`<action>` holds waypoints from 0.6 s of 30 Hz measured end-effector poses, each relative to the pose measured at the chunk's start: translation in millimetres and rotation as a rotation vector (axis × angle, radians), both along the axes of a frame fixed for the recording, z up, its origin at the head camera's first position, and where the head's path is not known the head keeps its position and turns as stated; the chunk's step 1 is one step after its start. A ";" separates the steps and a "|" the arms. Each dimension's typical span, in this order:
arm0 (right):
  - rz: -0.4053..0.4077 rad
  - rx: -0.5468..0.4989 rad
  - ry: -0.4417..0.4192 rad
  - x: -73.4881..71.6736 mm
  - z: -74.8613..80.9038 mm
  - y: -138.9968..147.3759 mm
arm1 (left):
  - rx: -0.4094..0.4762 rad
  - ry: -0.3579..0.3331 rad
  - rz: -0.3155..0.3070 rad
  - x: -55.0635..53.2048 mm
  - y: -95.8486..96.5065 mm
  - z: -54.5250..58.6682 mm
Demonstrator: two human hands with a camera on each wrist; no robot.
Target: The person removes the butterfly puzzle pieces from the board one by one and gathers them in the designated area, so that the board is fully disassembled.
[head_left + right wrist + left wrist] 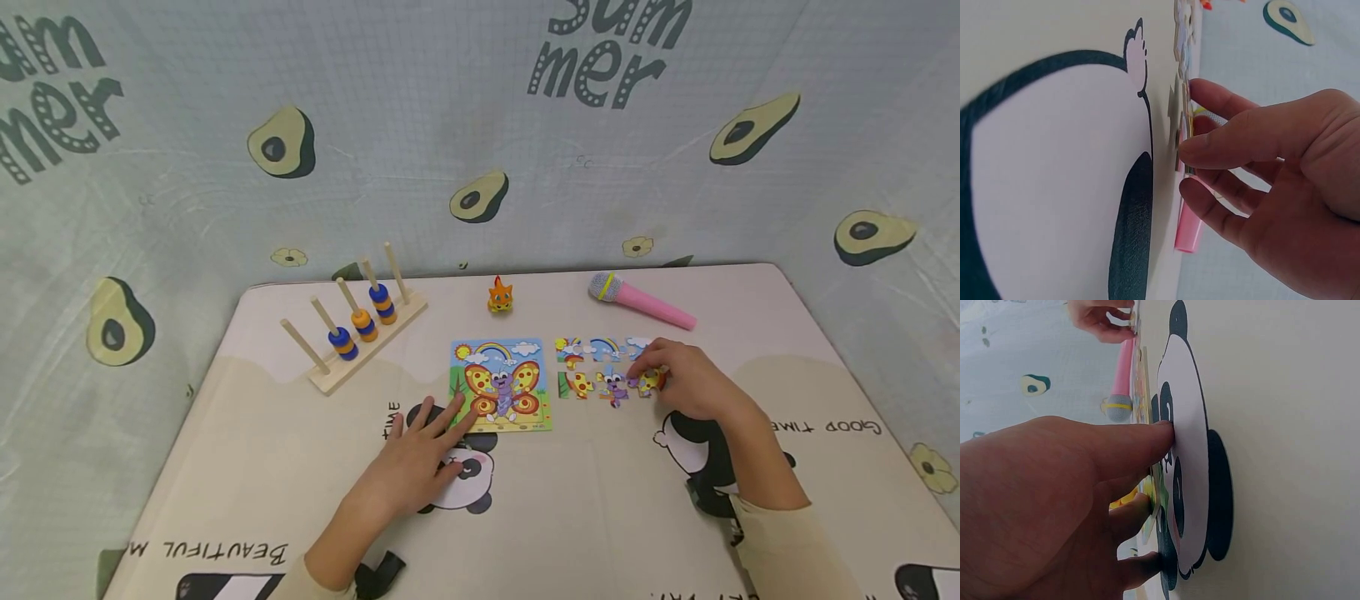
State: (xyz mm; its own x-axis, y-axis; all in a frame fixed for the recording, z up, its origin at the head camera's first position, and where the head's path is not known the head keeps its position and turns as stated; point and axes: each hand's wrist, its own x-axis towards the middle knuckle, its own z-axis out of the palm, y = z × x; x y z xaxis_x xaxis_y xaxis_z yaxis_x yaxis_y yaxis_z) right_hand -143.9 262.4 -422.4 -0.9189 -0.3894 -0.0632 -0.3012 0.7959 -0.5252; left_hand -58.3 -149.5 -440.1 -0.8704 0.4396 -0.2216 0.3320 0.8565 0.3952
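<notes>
My left hand lies with spread fingers on the tablecloth, its fingertips on the lower left corner of a square butterfly picture board. To the right of the board, several jigsaw puzzle pieces stand in two rows, among them a rainbow piece and a purple butterfly-body piece. My right hand pinches a yellow and red jigsaw puzzle piece at the right end of the lower row. In the right wrist view the thumb and fingers meet the piece's thin edge, so its picture is hidden there.
A wooden peg stand with blue and orange rings stands at the back left. Behind the board sits a small orange toy figure. A pink toy microphone lies at the back right, beyond the pieces. A curtain with avocado prints borders the table.
</notes>
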 end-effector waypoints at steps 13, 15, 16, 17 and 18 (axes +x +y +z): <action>-0.008 0.006 -0.031 -1.3 -3.1 -1.1 | -0.006 0.002 -0.001 0.7 -0.1 0.3; -0.010 0.011 -0.032 -1.3 -3.7 -0.8 | -0.004 0.000 0.000 0.7 -0.4 -0.3; -0.009 0.011 -0.032 -1.3 -4.1 -0.7 | -0.001 -0.002 0.001 0.8 -0.5 -0.1; -0.010 0.013 -0.031 -1.1 -4.2 -0.6 | 0.000 -0.002 0.002 0.9 -0.5 0.1; -0.010 0.011 -0.031 -1.1 -4.3 -0.7 | 0.001 -0.003 0.002 0.8 -0.5 0.1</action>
